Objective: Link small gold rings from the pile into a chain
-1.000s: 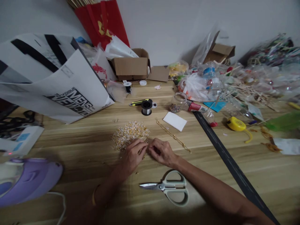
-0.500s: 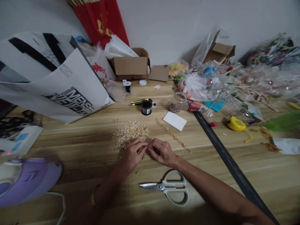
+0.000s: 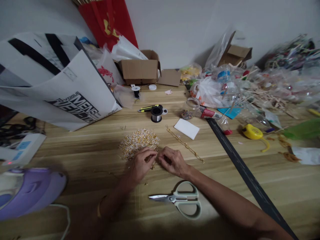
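Clear jar (image 3: pixel 193 106) contains small multicoloured pieces (image 3: pixel 186 115). Left hand (image 3: pixel 141 165) and right hand (image 3: pixel 174 162) pinch narrowly near gold-and-silver pile (image 3: pixel 137 141); item held cannot be determined.

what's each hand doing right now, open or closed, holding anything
Left hand: closed in a pinch; anything held is too small to tell.
Right hand: curled closed; what it holds, if anything, cannot be told.

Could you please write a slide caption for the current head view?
Left hand and right hand close together near a pile of small gold and silver pieces, scissors lying nearby.
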